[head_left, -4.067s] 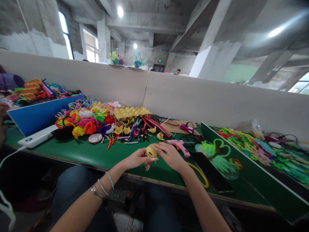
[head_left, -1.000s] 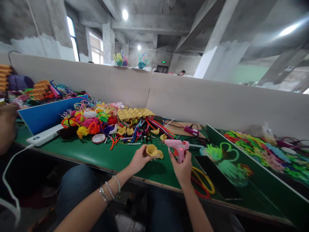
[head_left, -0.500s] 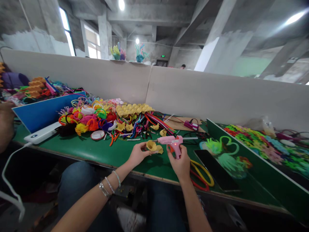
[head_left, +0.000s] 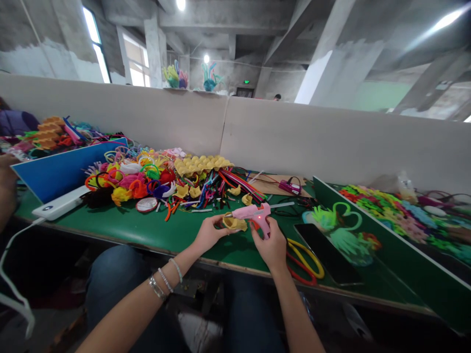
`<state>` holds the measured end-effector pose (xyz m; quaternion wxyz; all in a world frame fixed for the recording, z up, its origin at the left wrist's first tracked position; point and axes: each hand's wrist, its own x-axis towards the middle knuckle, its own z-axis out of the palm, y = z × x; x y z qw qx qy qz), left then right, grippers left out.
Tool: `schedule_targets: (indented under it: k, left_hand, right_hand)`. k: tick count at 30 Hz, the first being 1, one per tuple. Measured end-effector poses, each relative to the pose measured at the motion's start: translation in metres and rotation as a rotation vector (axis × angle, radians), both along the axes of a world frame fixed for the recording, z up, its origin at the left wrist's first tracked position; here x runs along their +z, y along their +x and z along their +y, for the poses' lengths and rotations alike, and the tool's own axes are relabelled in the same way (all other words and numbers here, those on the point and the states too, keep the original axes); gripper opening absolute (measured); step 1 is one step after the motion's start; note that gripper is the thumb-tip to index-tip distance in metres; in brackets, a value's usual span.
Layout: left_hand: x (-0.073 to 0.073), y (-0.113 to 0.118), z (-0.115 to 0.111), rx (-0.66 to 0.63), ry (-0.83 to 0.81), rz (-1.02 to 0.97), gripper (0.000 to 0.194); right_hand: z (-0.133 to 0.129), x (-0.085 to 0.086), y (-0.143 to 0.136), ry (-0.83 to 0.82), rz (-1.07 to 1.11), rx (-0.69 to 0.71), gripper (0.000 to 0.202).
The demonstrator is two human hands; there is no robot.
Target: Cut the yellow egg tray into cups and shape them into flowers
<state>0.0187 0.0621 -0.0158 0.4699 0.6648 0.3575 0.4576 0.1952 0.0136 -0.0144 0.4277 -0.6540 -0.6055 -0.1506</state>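
Observation:
Between the fingers of my left hand (head_left: 209, 234) is a yellow egg-carton cup (head_left: 235, 224), held just above the green tabletop. My right hand (head_left: 271, 242) is wrapped round the handle of a pink hot glue gun (head_left: 253, 214), a red light glowing on its side. The gun's nozzle lies over the cup's rim; whether it touches cannot be made out. From the gun's back end sticks a pale glue stick (head_left: 282, 205). Just right of my right hand are scissors (head_left: 302, 260) with red and yellow handles.
A black phone (head_left: 327, 255) and green pipe-cleaner figures (head_left: 344, 228) lie to the right, beside a green divider. Behind my hands are a yellow egg carton (head_left: 200, 164), loose cups and pipe cleaners. At left are a white power strip (head_left: 61, 202) and a blue board (head_left: 69, 166).
The glue gun's nozzle has moved left, from beside the cup to over it. The cup has tilted, its opening less turned toward me.

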Motion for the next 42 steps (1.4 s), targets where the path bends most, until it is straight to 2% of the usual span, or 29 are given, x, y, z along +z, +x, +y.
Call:
schedule_targets:
  k: [11, 42]
  left_hand:
    - [-0.0015, -0.0002, 0.0013, 0.010, 0.000, -0.003, 0.046]
    - [-0.0001, 0.0000, -0.0001, 0.007, 0.001, -0.021, 0.050]
  right_hand:
    - [0.0035, -0.0050, 0.0030, 0.050, -0.031, 0.003, 0.039]
    - [0.0036, -0.0040, 0.0029, 0.099, -0.031, -0.001, 0.037]
